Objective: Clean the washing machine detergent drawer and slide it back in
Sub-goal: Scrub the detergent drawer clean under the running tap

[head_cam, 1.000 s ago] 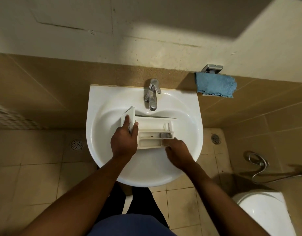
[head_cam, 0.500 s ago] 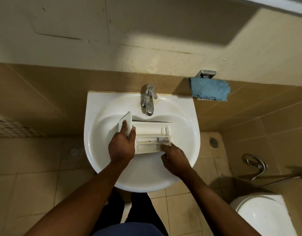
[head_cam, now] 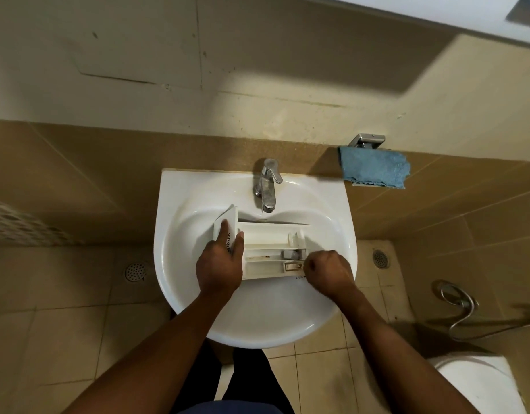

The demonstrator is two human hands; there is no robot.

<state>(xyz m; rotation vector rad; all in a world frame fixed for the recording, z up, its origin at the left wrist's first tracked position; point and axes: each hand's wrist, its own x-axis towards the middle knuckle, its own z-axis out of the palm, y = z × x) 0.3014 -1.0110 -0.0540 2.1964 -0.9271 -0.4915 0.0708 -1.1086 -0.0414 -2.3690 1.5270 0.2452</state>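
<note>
A white detergent drawer (head_cam: 269, 240) lies lengthwise in the bowl of the white sink (head_cam: 257, 333), its front panel to the left and its compartments facing up. Brown stains show on the middle divider. My left hand (head_cam: 220, 270) grips the front panel, with fingers laid over its printed face. My right hand (head_cam: 327, 271) is curled into a fist at the drawer's near right corner and holds that end. The fingertips are hidden from view.
A chrome tap (head_cam: 268, 186) stands over the back of the bowl, with no water running. A blue cloth (head_cam: 374, 170) hangs on a wall holder to the right. A toilet (head_cam: 478, 383) and a spray hose (head_cam: 460, 306) are at the lower right.
The view has tilted upward a little. My right hand has closed into a tighter fist at the drawer's right end. My left hand stays on the front panel.
</note>
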